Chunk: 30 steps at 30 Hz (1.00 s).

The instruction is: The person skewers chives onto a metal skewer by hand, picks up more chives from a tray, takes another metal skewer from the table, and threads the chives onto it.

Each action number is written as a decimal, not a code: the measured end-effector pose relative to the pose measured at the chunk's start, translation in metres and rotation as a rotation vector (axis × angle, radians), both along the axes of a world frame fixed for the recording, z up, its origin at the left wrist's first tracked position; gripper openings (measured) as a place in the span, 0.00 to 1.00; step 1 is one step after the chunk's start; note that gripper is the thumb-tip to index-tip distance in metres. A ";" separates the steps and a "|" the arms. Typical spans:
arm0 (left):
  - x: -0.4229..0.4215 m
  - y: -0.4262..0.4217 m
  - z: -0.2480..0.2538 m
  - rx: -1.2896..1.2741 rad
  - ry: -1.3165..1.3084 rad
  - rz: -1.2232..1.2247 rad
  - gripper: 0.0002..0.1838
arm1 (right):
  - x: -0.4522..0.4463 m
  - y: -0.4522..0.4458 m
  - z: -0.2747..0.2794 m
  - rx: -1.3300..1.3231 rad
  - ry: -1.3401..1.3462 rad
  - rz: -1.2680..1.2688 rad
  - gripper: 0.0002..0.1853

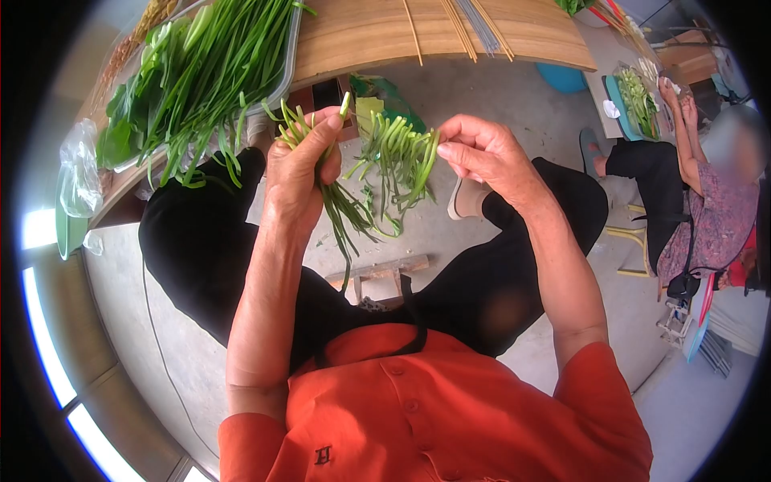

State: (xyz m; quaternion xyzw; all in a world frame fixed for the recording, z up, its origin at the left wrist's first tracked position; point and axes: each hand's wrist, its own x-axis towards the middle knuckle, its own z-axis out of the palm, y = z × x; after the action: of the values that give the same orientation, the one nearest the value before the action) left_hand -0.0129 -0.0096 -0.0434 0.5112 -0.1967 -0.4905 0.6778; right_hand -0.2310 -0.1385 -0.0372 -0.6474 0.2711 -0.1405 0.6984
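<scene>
My left hand [301, 165] is closed round a loose bunch of garlic chives [347, 215], their pale cut ends poking up above the thumb and long leaves hanging below. A pinch of my right hand's fingers [486, 153] grips the right end of a row of folded chives [397, 145]. This row hangs between both hands, above the floor and between my knees. Whether a stick runs through the row cannot be made out. Thin wooden skewers [458, 28] lie on the table beyond my hands.
A clear tray [287, 71] heaped with long green chives and leafy greens stands at the table's left. Plastic bags [80, 173] hang by its edge. Below my hands is a small wooden stool [385, 269]. At right sits another person [711, 201] beside a tray of cut greens [637, 100].
</scene>
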 end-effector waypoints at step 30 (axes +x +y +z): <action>0.001 -0.001 -0.003 -0.009 -0.027 -0.013 0.10 | 0.000 0.001 0.004 -0.029 0.039 -0.001 0.04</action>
State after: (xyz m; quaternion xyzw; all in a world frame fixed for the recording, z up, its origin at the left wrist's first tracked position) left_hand -0.0118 -0.0103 -0.0461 0.5134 -0.2114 -0.4872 0.6740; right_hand -0.2313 -0.1375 -0.0330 -0.6600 0.2828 -0.1321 0.6834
